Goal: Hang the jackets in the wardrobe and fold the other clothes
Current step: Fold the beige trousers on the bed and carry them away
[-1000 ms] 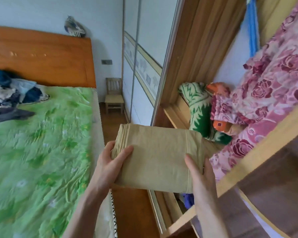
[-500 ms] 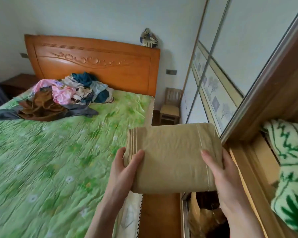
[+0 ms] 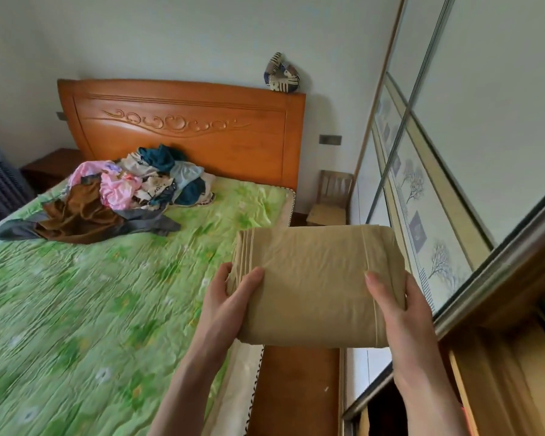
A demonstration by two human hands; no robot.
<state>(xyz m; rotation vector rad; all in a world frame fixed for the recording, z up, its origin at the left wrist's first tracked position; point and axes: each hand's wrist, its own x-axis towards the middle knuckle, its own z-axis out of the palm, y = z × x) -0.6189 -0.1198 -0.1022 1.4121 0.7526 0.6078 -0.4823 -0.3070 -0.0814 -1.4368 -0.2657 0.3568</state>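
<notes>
Since 1 s ago the view has swung from the wardrobe shelves w/ floral bedding to the bed; folded tan garment is still carried chest-high, over the gap btwn bed edge & wardrobe. Left hand & right hand each clamp a side, thumbs on top. Looks soft, light, prob. floppy, so support both ends or underneath. Plain khaki, neat rectangle, stitched seams, layered edges at left. Unfolded clothes pile waits by headboard.

Both forearms reach forward, left hand and right hand gripping, thumbs uppermost.
</notes>
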